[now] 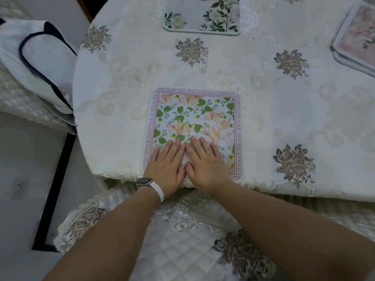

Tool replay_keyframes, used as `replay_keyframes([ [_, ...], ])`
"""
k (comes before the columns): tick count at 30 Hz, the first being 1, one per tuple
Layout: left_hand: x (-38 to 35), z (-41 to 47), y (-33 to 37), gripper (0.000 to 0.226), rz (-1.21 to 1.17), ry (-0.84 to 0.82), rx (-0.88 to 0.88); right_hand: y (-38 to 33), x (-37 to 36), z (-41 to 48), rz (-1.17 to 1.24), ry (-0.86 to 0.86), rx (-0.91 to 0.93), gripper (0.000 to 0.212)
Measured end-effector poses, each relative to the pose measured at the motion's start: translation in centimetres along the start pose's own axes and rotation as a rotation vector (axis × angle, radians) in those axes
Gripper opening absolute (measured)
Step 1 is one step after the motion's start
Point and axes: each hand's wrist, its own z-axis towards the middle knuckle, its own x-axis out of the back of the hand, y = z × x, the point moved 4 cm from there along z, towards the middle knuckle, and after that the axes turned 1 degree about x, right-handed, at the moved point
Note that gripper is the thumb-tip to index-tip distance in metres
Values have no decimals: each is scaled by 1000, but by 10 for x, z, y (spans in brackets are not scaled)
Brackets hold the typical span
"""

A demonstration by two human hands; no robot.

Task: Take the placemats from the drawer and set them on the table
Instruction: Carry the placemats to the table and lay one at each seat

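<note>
A square floral placemat (194,116) with a pink lettered border lies flat at the near edge of the round table (263,102). My left hand (168,163) and my right hand (205,161) press side by side on its near part, fingers straight, thumbs touching. A second placemat (200,17) with green leaves lies at the far side. A third, pinkish placemat (357,37) lies at the far right, partly cut off. No drawer is in view.
The table wears a cream embroidered cloth. A quilted chair cushion (182,240) sits right below my arms. A white bag (38,63) with dark handles rests on a chair at the left. Pale floor lies at the lower left.
</note>
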Motion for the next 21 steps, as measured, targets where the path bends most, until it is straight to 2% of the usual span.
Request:
replay_keyframes([
  [9, -2, -2, -6, 64, -4, 11, 23, 26, 2, -13, -71, -64, -83, 68],
  [15, 6, -20, -56, 66, -70, -45, 188, 88, 17, -51, -16, -107, -154, 63],
  [18, 17, -23, -79, 66, -83, -118, 186, 110, 28, -62, -37, -172, -146, 64],
  [21, 43, -24, -87, 68, -123, -39, 194, 112, 50, -63, -27, -169, -121, 61],
])
